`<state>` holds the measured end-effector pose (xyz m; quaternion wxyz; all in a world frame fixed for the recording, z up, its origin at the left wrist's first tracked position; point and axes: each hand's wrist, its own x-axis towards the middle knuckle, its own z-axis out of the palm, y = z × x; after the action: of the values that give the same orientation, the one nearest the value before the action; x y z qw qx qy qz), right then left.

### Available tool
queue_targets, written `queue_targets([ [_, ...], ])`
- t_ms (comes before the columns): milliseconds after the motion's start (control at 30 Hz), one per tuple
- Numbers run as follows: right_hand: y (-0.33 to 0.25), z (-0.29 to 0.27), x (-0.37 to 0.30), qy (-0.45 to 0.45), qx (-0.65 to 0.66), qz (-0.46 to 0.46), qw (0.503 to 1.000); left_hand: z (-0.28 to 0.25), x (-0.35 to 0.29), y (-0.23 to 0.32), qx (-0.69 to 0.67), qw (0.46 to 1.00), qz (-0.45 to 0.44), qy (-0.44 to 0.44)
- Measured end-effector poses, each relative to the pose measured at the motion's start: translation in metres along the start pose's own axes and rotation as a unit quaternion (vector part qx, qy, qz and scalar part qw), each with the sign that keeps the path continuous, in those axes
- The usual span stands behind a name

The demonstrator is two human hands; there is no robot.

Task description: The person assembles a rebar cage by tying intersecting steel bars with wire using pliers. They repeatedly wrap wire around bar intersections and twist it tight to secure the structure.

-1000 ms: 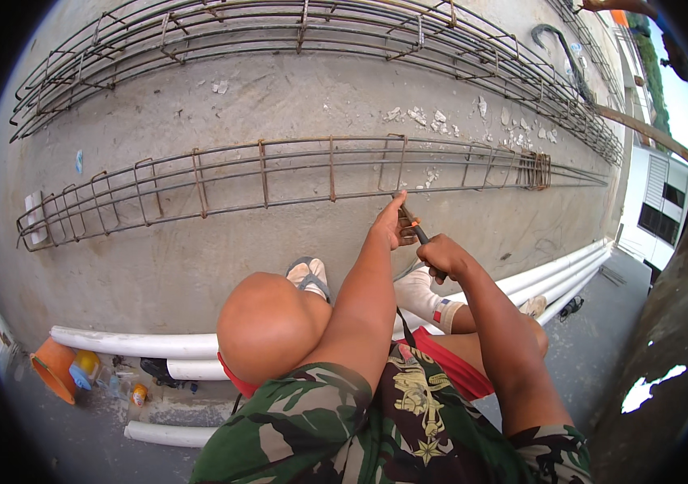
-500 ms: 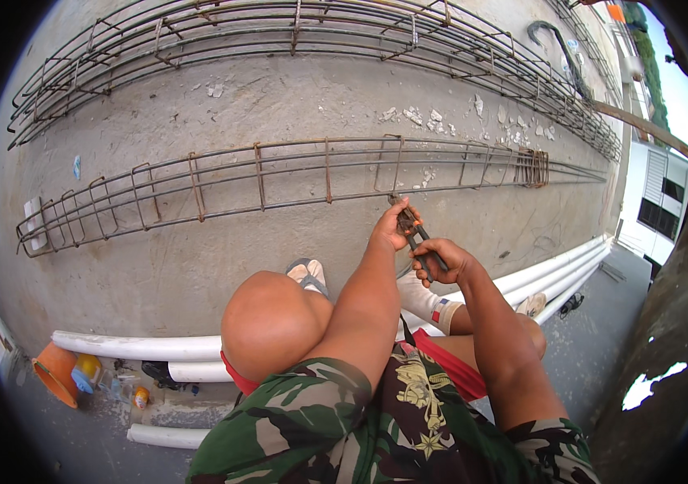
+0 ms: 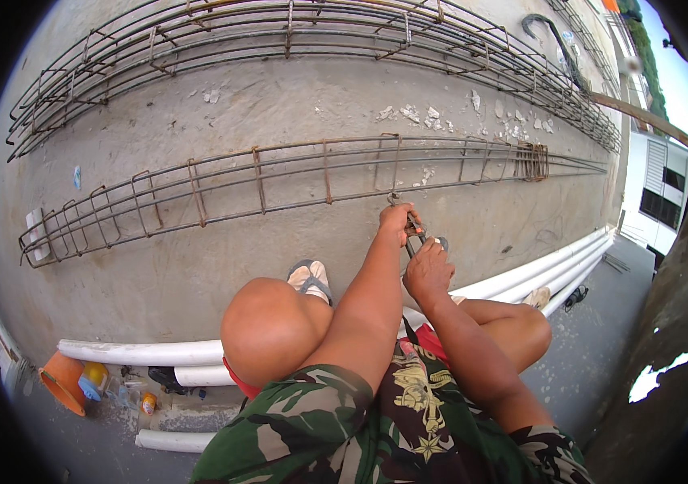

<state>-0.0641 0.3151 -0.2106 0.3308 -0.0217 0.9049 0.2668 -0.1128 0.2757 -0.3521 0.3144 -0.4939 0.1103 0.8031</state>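
Note:
A long narrow rebar cage (image 3: 260,184) of rusty stirrups and steel bars lies across the concrete in front of me. At its near bar, right of the middle, the head of a pair of pincers (image 3: 411,243) meets the steel. My left hand (image 3: 399,219) is closed around the tool just below its jaws; whether it also pinches a tie wire is hidden. Lower and to the right, my right hand (image 3: 431,272) is wrapped round the handles, its knuckles upward. A bundle of spare stirrups (image 3: 534,162) hangs together near the cage's right end.
Larger rebar cages (image 3: 289,40) lie farther off, with broken plaster bits (image 3: 432,117) before them. White pipes (image 3: 142,351) run beside my legs on both sides. An orange bucket (image 3: 62,382) lies tipped at lower left. A wooden pole (image 3: 654,129) slants at right.
My right hand has turned over and swung left and inward, bringing the pincers' handles more upright. My left hand stays at the near bar, and my right knee has moved slightly outward.

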Motion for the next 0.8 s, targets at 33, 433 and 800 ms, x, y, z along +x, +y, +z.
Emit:
queue_targets([
  [33, -0.002, 0.006, -0.001, 0.027, -0.032, 0.014, 0.999, 0.006, -0.001, -0.001, -0.003, 1.000, 0.008, 0.028],
  [433, 0.014, 0.016, 0.011, -0.031, 0.207, 0.023, 0.978, 0.009, 0.005, -0.006, 0.059, 0.993, -0.007, 0.102],
  [800, 0.042, 0.016, 0.038, -0.482, 0.723, 0.110, 0.483, -0.013, -0.008, -0.003, -0.035, 0.998, -0.032, -0.051],
])
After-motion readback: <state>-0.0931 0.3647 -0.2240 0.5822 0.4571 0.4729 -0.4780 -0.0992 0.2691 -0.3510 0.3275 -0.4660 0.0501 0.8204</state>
